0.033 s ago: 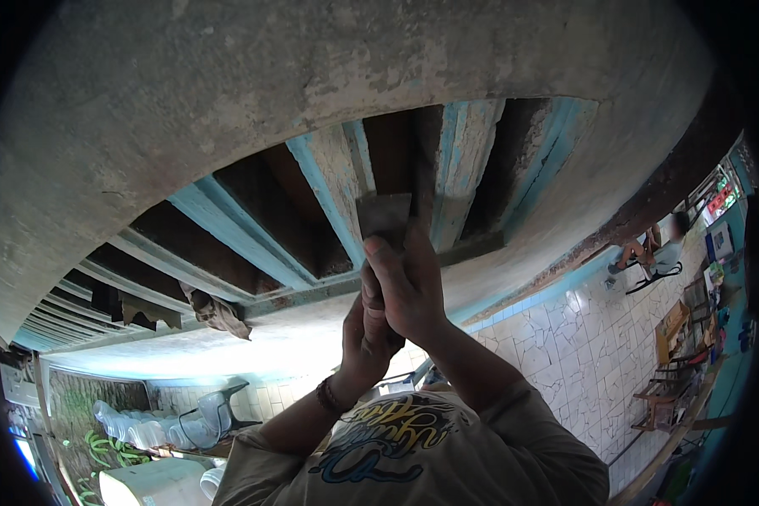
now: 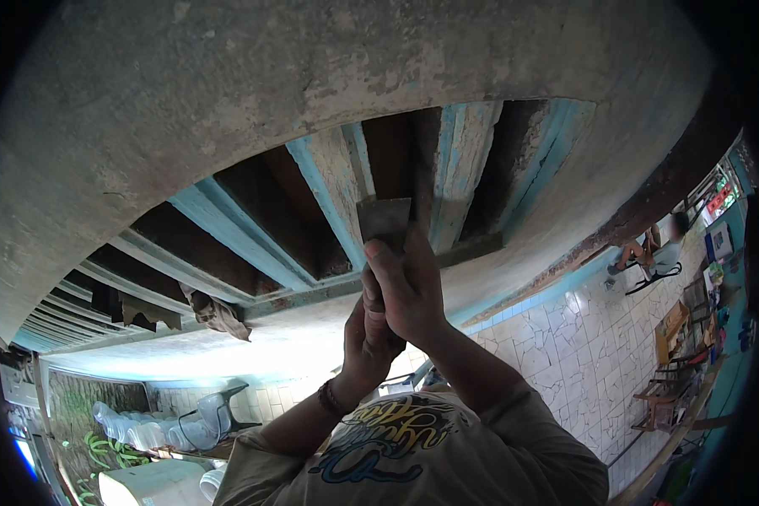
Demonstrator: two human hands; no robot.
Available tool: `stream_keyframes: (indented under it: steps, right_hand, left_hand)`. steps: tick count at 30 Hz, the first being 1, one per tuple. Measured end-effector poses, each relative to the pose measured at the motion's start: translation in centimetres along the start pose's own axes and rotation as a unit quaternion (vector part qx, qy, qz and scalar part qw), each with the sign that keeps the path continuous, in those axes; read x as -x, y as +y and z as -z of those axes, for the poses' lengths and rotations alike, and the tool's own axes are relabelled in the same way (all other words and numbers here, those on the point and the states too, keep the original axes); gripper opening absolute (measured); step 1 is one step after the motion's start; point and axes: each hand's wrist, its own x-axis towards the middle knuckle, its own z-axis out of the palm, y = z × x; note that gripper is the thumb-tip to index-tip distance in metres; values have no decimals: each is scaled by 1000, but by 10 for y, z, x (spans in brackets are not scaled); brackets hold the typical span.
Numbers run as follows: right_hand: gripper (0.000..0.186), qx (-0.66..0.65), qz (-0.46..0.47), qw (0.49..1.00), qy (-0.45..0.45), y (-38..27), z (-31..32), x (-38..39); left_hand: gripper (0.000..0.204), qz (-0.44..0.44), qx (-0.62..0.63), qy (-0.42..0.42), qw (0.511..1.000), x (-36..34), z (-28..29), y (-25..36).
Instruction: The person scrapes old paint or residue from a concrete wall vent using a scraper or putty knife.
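Note:
A grey scraper with a broad flat blade is gripped in both my hands, its edge pointing up and away from me. My right hand is closed around its upper part, thumb along the blade. Just below, my left hand, with a beaded bracelet at the wrist, is closed around the lower part. The fingers hide the handle. Behind the blade are a peeling blue-and-white slat and another worn slat. I cannot tell whether the blade touches either one.
A rough grey concrete surface curves above the slats. Ragged brown scraps hang at the lower ledge. Stacked clear plastic containers and a grey chair stand lower left. Far right, a person sits above the tiled floor.

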Motion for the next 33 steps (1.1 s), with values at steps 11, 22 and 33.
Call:
stream_keyframes:
  steps: [11,22,33]
  right_hand:
    - [20,44,45,998,-18,-9,-7,-11]
    - [22,83,46,995,9,-4,-4,-3]
    - [14,39,64,996,-44,-27,-14,-14]
  left_hand:
    - [43,-92,-110,77,987,-9,-10,0]
    - [44,-81,-112,51,989,-6,-13,4]
    - [43,-103,-80,31,991,-14,-21,12]
